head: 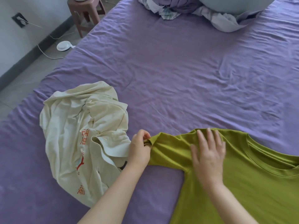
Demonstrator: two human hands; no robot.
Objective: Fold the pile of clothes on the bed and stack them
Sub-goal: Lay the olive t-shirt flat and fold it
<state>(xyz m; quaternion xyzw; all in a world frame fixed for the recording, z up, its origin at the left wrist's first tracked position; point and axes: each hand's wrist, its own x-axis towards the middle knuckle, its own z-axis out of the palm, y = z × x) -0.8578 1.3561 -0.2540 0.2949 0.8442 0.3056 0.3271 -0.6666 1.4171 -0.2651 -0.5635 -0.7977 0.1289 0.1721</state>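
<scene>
An olive-green T-shirt [252,180] lies spread flat on the purple bed sheet [178,75] at the lower right, neck opening toward the right edge. My left hand [140,148] pinches the hem of its left sleeve and holds it stretched out. With straight fingers, my right hand [208,152] presses flat on the sleeve near the shoulder. A crumpled cream T-shirt [77,143] with red printed characters lies in a heap to the left, just beside my left hand.
Bunched lilac and patterned bedding [186,10] with a grey pillow [234,4] lies at the head of the bed. Left of the bed are a pink stool [85,12], a white round device [63,46] with a cord on the floor, and a wall socket [20,19].
</scene>
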